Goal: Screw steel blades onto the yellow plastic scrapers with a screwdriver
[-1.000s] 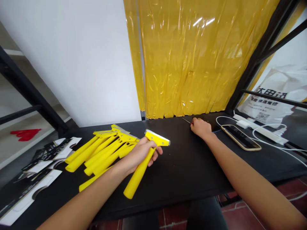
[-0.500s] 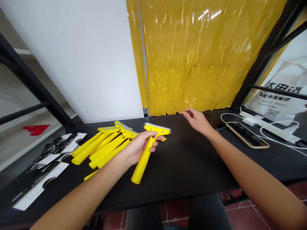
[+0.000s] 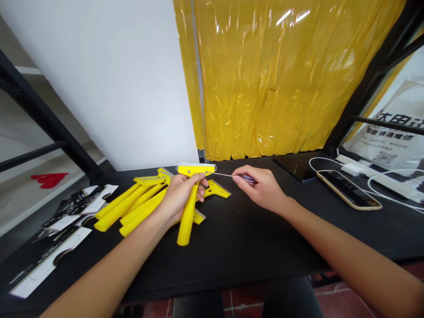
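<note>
My left hand (image 3: 180, 194) is closed round the neck of a yellow scraper (image 3: 187, 221). Its wide head with a metal edge and two screws points away from me, and its handle hangs toward the table's front. In my right hand (image 3: 265, 189) is a thin screwdriver (image 3: 249, 179) with a dark purple handle. The shaft points left, its tip at the right side of the scraper head; whether it touches a screw I cannot tell. Several more yellow scrapers (image 3: 121, 204) lie in a pile under and left of my left hand, partly hidden by it.
Black and white card sleeves (image 3: 53, 260) lie at the left of the black table (image 3: 251, 238). On the right are a phone (image 3: 349, 190), a dark flat tablet-like slab (image 3: 294, 165) and a power strip (image 3: 394, 181) with white cables. A yellow plastic curtain (image 3: 265, 79) hangs behind.
My right hand has come down and left, bringing the screwdriver to the scraper head. My left hand has moved slightly left, turning the scraper more upright.
</note>
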Available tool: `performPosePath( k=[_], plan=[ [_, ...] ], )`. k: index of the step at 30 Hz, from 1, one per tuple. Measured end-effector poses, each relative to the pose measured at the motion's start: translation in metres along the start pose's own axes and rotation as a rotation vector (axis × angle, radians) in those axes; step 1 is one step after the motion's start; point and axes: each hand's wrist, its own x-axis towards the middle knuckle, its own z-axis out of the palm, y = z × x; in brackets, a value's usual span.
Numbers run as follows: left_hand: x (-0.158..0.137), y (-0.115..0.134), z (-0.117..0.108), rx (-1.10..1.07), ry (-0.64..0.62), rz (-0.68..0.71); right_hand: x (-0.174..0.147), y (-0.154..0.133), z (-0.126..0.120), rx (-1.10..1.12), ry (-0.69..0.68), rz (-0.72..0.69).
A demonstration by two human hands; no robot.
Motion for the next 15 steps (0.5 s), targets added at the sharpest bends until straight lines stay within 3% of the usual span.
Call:
performPosePath(
  k=[8, 15],
  plan=[
    [-0.0016, -0.002, 0.0032, 0.103, 0.013, 0.098, 0.0017, 0.0002, 0.0009, 0.06, -0.038, 0.052],
    [-0.0054, -0.0052, 0.0025, 0.434, 0.096, 0.273, 0.0034, 0.0084, 0.0064, 0.265, -0.086, 0.29]
  ],
)
